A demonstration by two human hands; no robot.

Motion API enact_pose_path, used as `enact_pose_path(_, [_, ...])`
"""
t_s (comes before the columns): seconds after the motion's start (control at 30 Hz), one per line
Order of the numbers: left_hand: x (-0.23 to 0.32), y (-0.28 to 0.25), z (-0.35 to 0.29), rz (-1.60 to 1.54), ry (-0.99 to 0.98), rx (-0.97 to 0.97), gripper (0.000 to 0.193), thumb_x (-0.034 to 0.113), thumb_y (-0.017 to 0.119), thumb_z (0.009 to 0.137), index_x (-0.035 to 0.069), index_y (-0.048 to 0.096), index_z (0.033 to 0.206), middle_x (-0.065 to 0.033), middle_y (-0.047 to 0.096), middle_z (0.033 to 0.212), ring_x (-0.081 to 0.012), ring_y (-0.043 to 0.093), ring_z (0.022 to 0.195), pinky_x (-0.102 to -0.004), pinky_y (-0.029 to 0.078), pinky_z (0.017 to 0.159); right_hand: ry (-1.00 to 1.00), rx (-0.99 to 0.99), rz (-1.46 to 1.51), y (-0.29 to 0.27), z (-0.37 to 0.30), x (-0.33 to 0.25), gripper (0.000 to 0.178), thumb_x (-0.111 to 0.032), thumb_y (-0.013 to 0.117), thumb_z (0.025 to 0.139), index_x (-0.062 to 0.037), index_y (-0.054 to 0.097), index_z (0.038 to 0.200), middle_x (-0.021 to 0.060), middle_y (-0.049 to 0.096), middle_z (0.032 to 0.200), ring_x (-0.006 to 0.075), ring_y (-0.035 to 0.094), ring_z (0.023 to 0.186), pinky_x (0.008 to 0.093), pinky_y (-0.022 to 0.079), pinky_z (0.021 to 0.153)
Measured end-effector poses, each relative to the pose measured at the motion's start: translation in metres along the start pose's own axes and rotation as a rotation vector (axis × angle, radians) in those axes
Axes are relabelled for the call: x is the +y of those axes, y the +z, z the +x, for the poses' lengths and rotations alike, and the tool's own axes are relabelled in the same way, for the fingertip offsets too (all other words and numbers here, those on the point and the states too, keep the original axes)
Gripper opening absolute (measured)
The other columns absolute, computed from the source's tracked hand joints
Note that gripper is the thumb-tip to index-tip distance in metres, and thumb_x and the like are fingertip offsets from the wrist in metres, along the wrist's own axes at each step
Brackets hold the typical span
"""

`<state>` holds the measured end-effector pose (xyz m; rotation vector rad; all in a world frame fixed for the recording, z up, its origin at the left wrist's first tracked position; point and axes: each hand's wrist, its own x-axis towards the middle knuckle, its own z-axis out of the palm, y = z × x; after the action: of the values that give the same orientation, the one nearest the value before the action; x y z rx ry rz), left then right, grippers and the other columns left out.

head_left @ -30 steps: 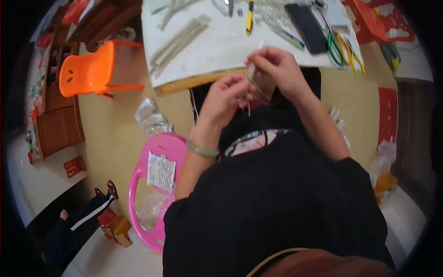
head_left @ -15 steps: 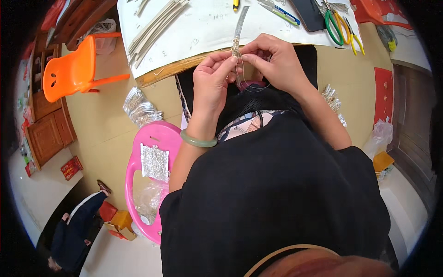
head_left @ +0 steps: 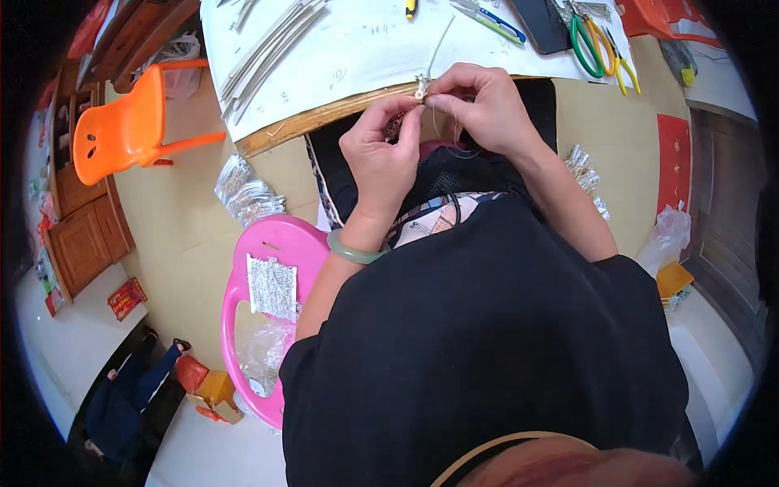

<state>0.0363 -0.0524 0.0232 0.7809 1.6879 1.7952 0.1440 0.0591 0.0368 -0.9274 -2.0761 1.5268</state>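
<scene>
My left hand (head_left: 380, 152) and my right hand (head_left: 488, 109) meet at the table's front edge, both closed on a small beaded band (head_left: 421, 89). Thumb and forefinger of each hand pinch it from opposite sides. A narrow pale strip (head_left: 441, 45) rises from the band over the white tabletop, seen nearly edge-on. Fine thread or wire (head_left: 457, 134) loops below my right fingers, above my lap. More beadwork shows beneath my left fingers, partly hidden by them. A pale green bangle (head_left: 355, 250) circles my left wrist.
The paper-covered table (head_left: 349, 61) holds a bundle of pale strips (head_left: 272, 53), a utility knife (head_left: 492, 23), a phone (head_left: 542, 23) and yellow-handled pliers (head_left: 623, 66). At my left stand a pink chair (head_left: 280, 233) and an orange chair (head_left: 122, 122). A person (head_left: 126, 406) is at lower left.
The strip has turned from broad side to nearly edge-on and leans right. My left fingers have shifted and opened more below the pinch. The person at lower left has moved their legs.
</scene>
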Motion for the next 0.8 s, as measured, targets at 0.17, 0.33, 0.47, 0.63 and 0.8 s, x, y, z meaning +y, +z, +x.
enact_pose_path(0.17, [0.006,-0.005,0.006,0.501,0.365,-0.109,0.011,-0.005,0.063,0.078,0.001,0.064,0.086,-0.0053,0.065,0.076,-0.0096,0.060,0.064,-0.0224,0.047,0.058,0.097,-0.086,0.155,-0.004,0.003,0.011,0.019,-0.011,0.068,0.077,0.0020,0.066,0.091,0.0069,0.067,0.082,0.0109,0.063,0.075,0.0241,0.050,0.069])
enact_pose_path(0.33, [0.000,-0.005,0.035,0.690,0.663,-0.039,0.011,-0.003,0.063,0.076,0.003,0.062,0.086,-0.0101,0.063,0.076,-0.0233,0.059,0.063,-0.0308,0.046,0.058,0.066,-0.251,0.455,-0.011,0.035,0.004,0.028,-0.015,0.064,0.083,0.0013,0.062,0.105,0.0068,0.065,0.088,0.0120,0.063,0.077,0.0250,0.051,0.072])
enact_pose_path(0.47, [-0.014,-0.002,0.051,0.757,0.737,-0.088,0.019,-0.006,0.060,0.071,0.003,0.058,0.088,-0.0097,0.062,0.082,-0.0268,0.058,0.070,-0.0362,0.047,0.060,0.179,-0.096,0.370,0.003,0.056,0.019,0.025,-0.017,0.065,0.083,0.0014,0.063,0.100,0.0073,0.065,0.085,0.0114,0.063,0.072,0.0228,0.051,0.063])
enact_pose_path(0.63, [-0.022,-0.001,0.051,0.731,0.758,-0.024,0.015,-0.004,0.062,0.074,0.003,0.060,0.087,-0.0096,0.062,0.077,-0.0255,0.058,0.066,-0.0347,0.046,0.059,0.189,-0.068,0.294,0.004,0.054,0.015,0.017,-0.014,0.064,0.082,-0.0001,0.065,0.092,0.0059,0.065,0.075,0.0099,0.062,0.066,0.0222,0.051,0.058])
enact_pose_path(0.8, [-0.027,-0.002,0.049,0.754,0.793,-0.042,0.015,-0.004,0.062,0.073,0.002,0.060,0.086,-0.0099,0.062,0.079,-0.0260,0.057,0.067,-0.0349,0.047,0.061,0.179,-0.068,0.178,0.006,0.053,0.013,0.013,-0.012,0.063,0.083,-0.0006,0.063,0.090,0.0015,0.061,0.070,0.0075,0.058,0.062,0.0218,0.048,0.056])
